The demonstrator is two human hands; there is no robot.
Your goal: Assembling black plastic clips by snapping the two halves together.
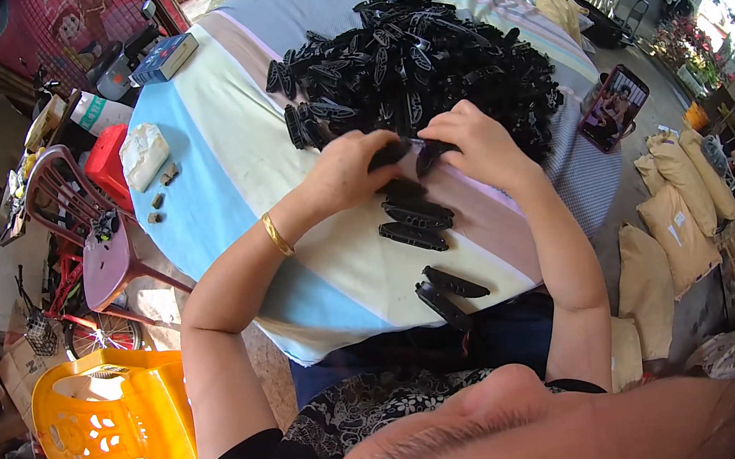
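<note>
At the middle of the round table (219, 156), the left hand (349, 172) and right hand (477, 145) meet over two black plastic pieces. The left fingers (372, 145) are closed on one black piece (393, 154), and the right fingers are pinched on another black piece (429, 157), the two nearly touching tip to tip. Behind them, toward 12 o'clock, sits a big pile of black parts (419, 55); toward 6 o'clock, finished-looking pairs (417, 218) lie in a short row, and two more pieces (450, 291) rest right at the table's near edge.

Those edge pieces could likely slide off onto the lap if a forearm brushes the cloth. The pile is loose and heaped, so a nudge from the knuckles might spill parts sideways. A slip while pressing could pinch a fingertip.

A striped cloth in blue, cream and pink covers the table. At 10 o'clock lie a white lump (143, 153) and a small box (164, 58). A phone (613, 107) sits at 3 o'clock. An orange plastic chair (106, 431) stands at 8 o'clock, with sacks (679, 230) on the floor at 4 o'clock.
</note>
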